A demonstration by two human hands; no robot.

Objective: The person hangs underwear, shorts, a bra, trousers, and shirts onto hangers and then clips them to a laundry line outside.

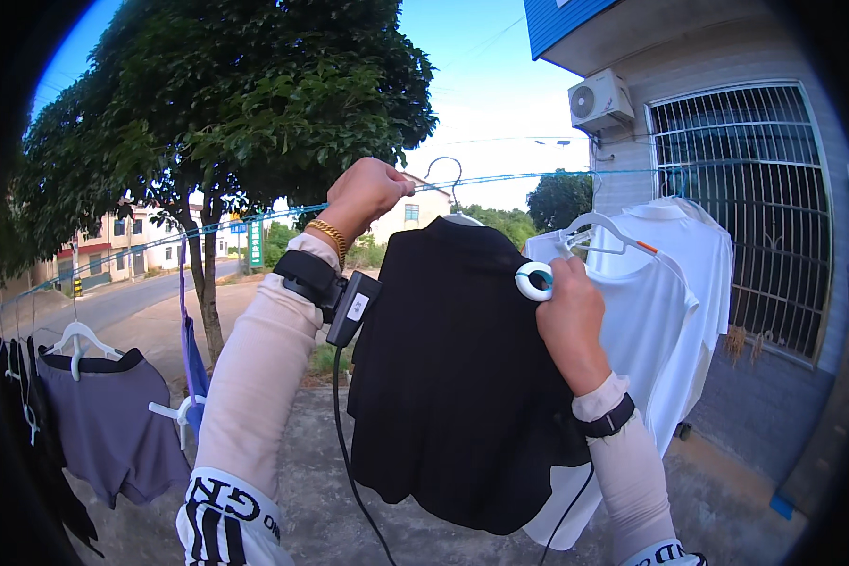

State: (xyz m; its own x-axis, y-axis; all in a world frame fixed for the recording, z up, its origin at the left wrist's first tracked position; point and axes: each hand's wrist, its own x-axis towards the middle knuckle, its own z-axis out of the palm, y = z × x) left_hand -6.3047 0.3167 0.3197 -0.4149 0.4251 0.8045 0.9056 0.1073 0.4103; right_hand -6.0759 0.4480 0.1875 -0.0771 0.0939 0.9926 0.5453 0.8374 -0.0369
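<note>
My left hand [372, 192] is raised to the blue-green clothesline [500, 176], its fingers pinched together at the line. Close by on its right, a black shirt [457, 377] hangs from a hanger with a dark metal hook [445, 162]. My right hand [575, 316] is closed beside the shirt's right shoulder. A thick white ring [535, 281] with some teal on it sticks out from its thumb side. Just behind that hand, a white sleeveless top [637, 292] hangs on a white hanger [606, 231]; whether my fingers touch it I cannot tell.
More white shirts [698, 245] hang at the right, before a barred window [745, 179]. Grey shorts [113, 420] on a white hanger, dark clothes and a purple strap [191, 340] hang at the left. Black cables [344, 443] dangle from my wrist straps. A tree [245, 104] stands beyond.
</note>
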